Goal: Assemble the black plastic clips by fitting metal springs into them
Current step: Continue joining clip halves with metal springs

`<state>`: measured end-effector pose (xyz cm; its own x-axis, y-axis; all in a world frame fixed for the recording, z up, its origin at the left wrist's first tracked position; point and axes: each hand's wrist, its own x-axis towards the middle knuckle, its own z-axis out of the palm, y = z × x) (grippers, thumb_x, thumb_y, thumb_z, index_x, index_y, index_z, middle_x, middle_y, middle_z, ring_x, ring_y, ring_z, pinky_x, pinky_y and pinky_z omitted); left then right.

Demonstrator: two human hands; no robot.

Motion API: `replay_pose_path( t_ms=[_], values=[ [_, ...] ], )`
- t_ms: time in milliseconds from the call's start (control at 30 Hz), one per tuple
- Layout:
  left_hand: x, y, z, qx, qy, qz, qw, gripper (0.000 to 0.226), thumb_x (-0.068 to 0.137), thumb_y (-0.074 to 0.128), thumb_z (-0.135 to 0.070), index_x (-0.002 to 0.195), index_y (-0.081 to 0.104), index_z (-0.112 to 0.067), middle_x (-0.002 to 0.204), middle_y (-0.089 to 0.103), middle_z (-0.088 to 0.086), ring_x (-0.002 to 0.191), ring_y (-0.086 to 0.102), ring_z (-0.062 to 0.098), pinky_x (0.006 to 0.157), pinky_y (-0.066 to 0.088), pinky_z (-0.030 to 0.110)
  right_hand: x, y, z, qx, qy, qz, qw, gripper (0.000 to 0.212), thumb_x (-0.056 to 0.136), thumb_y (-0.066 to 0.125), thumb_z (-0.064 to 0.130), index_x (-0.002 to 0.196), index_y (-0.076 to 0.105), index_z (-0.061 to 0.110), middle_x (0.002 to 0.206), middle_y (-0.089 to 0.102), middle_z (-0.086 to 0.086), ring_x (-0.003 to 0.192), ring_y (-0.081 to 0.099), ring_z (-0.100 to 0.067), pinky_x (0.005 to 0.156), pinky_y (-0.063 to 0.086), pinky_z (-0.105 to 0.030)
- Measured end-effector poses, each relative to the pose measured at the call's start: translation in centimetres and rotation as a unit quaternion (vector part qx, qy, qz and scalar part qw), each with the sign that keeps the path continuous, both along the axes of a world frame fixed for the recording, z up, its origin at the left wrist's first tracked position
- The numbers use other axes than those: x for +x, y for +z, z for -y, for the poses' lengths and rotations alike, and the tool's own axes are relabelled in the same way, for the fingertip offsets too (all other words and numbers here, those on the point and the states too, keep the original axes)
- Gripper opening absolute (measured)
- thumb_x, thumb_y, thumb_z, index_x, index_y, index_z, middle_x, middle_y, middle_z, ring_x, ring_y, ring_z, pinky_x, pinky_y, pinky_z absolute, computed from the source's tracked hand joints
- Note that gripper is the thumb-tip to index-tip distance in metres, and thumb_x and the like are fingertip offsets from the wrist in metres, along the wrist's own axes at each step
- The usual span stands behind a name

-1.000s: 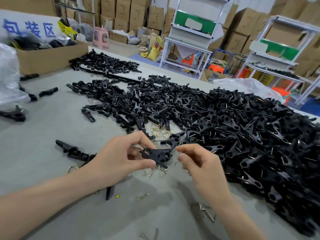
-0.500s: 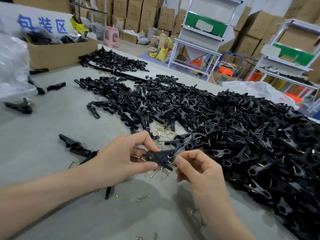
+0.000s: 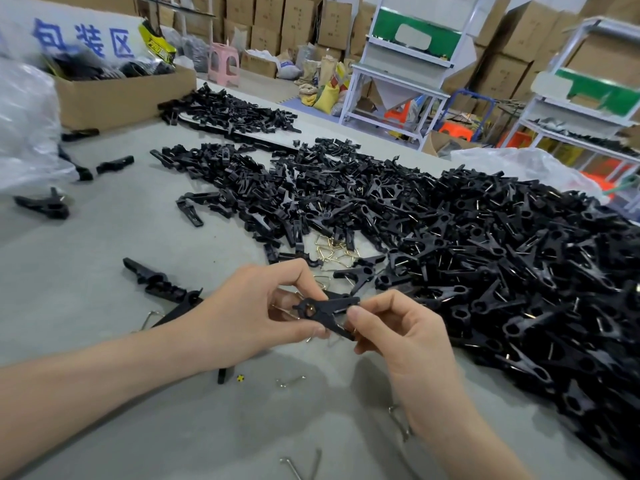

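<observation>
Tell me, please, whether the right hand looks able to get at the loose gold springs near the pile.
Probably yes: the gold springs lie exposed on the table just beyond the right hand, though it must first release the black clip it pinches.

Fingers cover part of the held clip [image 3: 329, 306]; the clip pile [image 3: 519, 271] runs past the edge at four o'clock
</observation>
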<state>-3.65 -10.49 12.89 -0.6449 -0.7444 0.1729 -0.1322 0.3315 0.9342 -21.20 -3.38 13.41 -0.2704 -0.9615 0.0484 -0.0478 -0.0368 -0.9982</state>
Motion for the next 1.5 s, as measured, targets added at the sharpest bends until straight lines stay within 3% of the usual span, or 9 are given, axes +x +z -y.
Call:
replay_pose_path(
  t_ms=[300,467,533,600,767,900,1133,1367,1500],
  values=[
    [0.2,-0.2,0.2,0.027,-0.021,-0.066,0.997,0.025,0.071,0.081,-0.031,0.085,0.060,-0.027,0.085,0.076,0.003,0.076,0.072,0.014,0.066,0.054,0.022,0.1,0.3,-0.1,0.053,0.048,0.096,0.993,0.018,0.052,0.076,0.030,0.055,0.063,0.018,0.054,0.052,-0.001,0.046,0.042,-0.009,0.043,0.037,-0.016],
    [0.2,-0.1,0.1,0.042,-0.051,-0.085,0.994,0.023,0.069,0.077,-0.031,0.083,0.060,-0.029,0.084,0.075,0.000,0.079,0.073,0.022,0.070,0.056,0.029,0.0,0.1,0.0,0.078,0.119,0.188,0.972,0.025,0.055,0.080,0.021,0.056,0.057,0.011,0.055,0.053,-0.005,0.045,0.045,-0.010,0.045,0.041,-0.018],
    [0.2,-0.2,0.0,0.003,-0.035,-0.049,0.998,0.025,0.069,0.082,-0.028,0.086,0.062,-0.029,0.071,0.070,-0.012,0.071,0.070,0.018,0.067,0.053,0.026,0.0,-0.1,0.0,0.067,0.149,0.215,0.963,0.034,0.054,0.087,0.016,0.056,0.054,0.010,0.058,0.056,-0.006,0.047,0.048,-0.012,0.047,0.043,-0.020],
    [0.1,-0.2,0.0,-0.054,-0.014,-0.014,0.998,0.027,0.071,0.084,-0.018,0.086,0.065,-0.028,0.066,0.067,-0.010,0.063,0.064,0.010,0.066,0.051,0.018,0.0,-0.3,0.0,0.056,0.167,0.210,0.962,0.045,0.047,0.093,0.030,0.057,0.053,0.012,0.060,0.055,-0.006,0.048,0.049,-0.013,0.051,0.041,-0.023],
    [0.1,0.1,-0.2,-0.140,0.002,0.001,0.990,0.022,0.071,0.082,-0.022,0.084,0.065,-0.029,0.073,0.065,-0.008,0.067,0.064,0.014,0.069,0.053,0.022,0.3,-0.4,0.0,0.052,0.187,0.237,0.952,0.064,0.038,0.096,0.037,0.076,0.057,0.002,0.065,0.057,-0.013,0.052,0.054,-0.016,0.052,0.049,-0.025],
    [0.1,0.3,-0.1,-0.211,-0.010,-0.022,0.977,0.021,0.071,0.079,-0.021,0.088,0.069,-0.027,0.097,0.063,-0.007,0.078,0.061,0.016,0.068,0.053,0.023,0.5,-0.3,0.0,0.074,0.227,0.239,0.941,0.079,0.042,0.094,0.042,0.099,0.059,0.000,0.075,0.061,-0.015,0.059,0.060,-0.022,0.058,0.055,-0.032],
    [0.1,0.1,-0.1,-0.254,-0.018,-0.041,0.966,0.027,0.072,0.079,-0.021,0.095,0.068,-0.030,0.111,0.057,-0.005,0.086,0.060,0.008,0.080,0.045,0.015,0.3,-0.4,-0.4,0.079,0.298,0.258,0.916,0.074,0.059,0.088,0.041,0.115,0.062,0.000,0.088,0.062,-0.016,0.077,0.066,-0.026,0.075,0.057,-0.038],
    [-0.1,-0.3,0.3,-0.242,-0.013,-0.028,0.970,0.022,0.075,0.079,-0.023,0.094,0.068,-0.023,0.109,0.059,-0.008,0.088,0.061,0.013,0.074,0.051,0.029,1.1,-0.7,-0.1,0.009,0.220,0.227,0.949,0.058,0.050,0.092,0.042,0.087,0.073,0.002,0.080,0.062,-0.015,0.069,0.060,-0.017,0.065,0.053,-0.025],
    [-0.1,-0.4,0.3,-0.249,-0.031,-0.025,0.968,0.032,0.077,0.074,-0.038,0.104,0.065,-0.023,0.109,0.058,-0.010,0.095,0.061,0.016,0.075,0.052,0.030,1.2,-0.4,0.1,-0.019,0.209,0.144,0.967,0.055,0.057,0.084,0.054,0.089,0.075,0.011,0.079,0.063,-0.014,0.071,0.051,-0.020,0.062,0.043,-0.020]
  ],
)
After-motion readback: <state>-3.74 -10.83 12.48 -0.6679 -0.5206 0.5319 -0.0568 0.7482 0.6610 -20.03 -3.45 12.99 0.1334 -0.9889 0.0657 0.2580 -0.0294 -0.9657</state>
